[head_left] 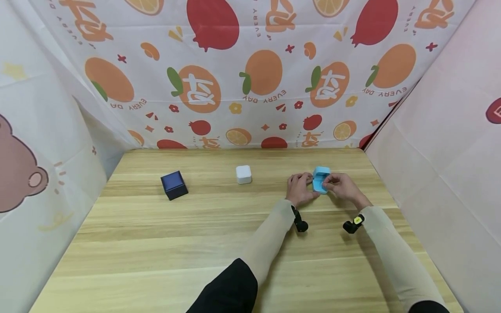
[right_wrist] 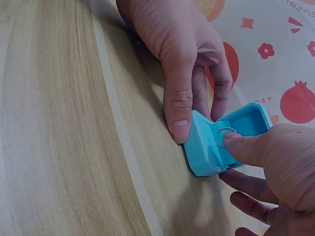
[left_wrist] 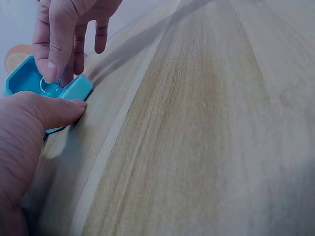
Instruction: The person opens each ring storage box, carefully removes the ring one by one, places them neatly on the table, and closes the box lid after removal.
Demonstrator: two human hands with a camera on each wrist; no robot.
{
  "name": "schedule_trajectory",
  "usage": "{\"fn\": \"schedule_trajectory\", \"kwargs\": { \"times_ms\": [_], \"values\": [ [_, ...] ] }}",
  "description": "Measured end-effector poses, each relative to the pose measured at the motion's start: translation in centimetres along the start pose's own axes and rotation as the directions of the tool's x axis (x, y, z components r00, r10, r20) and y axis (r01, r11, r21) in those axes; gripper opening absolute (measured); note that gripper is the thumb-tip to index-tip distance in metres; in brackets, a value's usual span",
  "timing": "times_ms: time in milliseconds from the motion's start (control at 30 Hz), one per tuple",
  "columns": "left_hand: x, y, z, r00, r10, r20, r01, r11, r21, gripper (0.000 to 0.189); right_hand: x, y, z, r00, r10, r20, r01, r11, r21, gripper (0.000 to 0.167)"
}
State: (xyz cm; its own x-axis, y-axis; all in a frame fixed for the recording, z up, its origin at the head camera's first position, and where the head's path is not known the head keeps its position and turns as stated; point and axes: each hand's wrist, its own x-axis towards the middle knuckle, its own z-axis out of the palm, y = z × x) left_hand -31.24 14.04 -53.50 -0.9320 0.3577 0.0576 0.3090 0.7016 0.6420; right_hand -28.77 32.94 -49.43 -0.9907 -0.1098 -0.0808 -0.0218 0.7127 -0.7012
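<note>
A light blue ring box [head_left: 321, 171] stands with its lid raised at the right of the table. My left hand [head_left: 300, 190] holds the box from its left side; in the right wrist view the thumb [right_wrist: 180, 129] presses the front of the base. From the right, my right hand [head_left: 344, 188] reaches into the opening. It pinches a thin silver-coloured ring [right_wrist: 218, 136] between thumb and fingers, right at the box's insert. The left wrist view also shows the ring [left_wrist: 43, 90] under the right thumb, partly hidden by the fingertips.
A white rounded box [head_left: 243, 174] stands at the back middle of the wooden table [head_left: 188, 248]. Farther left is a dark navy box [head_left: 174, 185]. A fruit-print cloth [head_left: 231, 78] hangs behind the table, with pale cloths at both sides.
</note>
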Motion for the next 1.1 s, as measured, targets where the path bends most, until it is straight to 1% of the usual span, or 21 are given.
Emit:
{"fn": "schedule_trajectory", "kwargs": {
  "times_ms": [200, 367, 533, 733, 1000, 1100],
  "values": [
    [0.0, -0.1, 0.0, 1.0, 0.007, 0.013, -0.007, 1.0, -0.005, 0.063, 0.0, 0.3, -0.2, 0.999, -0.04, -0.014, 0.04, 0.999, 0.014, 0.015],
    [-0.1, 0.0, -0.1, 1.0, 0.013, 0.023, -0.013, 1.0, -0.012, 0.063, -0.1, 0.4, -0.4, 0.999, -0.03, -0.018, 0.03, 0.999, 0.026, 0.015],
    [-0.1, 0.0, -0.2, 1.0, 0.013, 0.025, -0.013, 1.0, 0.01, 0.064, 0.1, 0.4, -0.7, 0.999, -0.027, -0.019, 0.028, 0.999, 0.032, 0.017],
    [-0.1, 0.2, -0.3, 1.0, 0.005, 0.022, -0.005, 1.0, -0.007, 0.063, 0.0, 0.4, -1.4, 0.999, -0.041, -0.013, 0.041, 0.999, 0.01, 0.017],
    [0.0, 0.0, 0.0, 1.0, 0.015, 0.015, -0.014, 1.0, -0.023, 0.062, -0.1, 0.4, -2.1, 0.996, -0.091, -0.012, 0.091, 0.996, -0.001, 0.015],
    [0.1, 0.0, 0.0, 1.0, 0.014, 0.009, -0.014, 1.0, -0.025, 0.061, 0.0, 0.4, -2.3, 0.994, -0.111, -0.022, 0.11, 0.994, -0.015, 0.014]
  ]
}}
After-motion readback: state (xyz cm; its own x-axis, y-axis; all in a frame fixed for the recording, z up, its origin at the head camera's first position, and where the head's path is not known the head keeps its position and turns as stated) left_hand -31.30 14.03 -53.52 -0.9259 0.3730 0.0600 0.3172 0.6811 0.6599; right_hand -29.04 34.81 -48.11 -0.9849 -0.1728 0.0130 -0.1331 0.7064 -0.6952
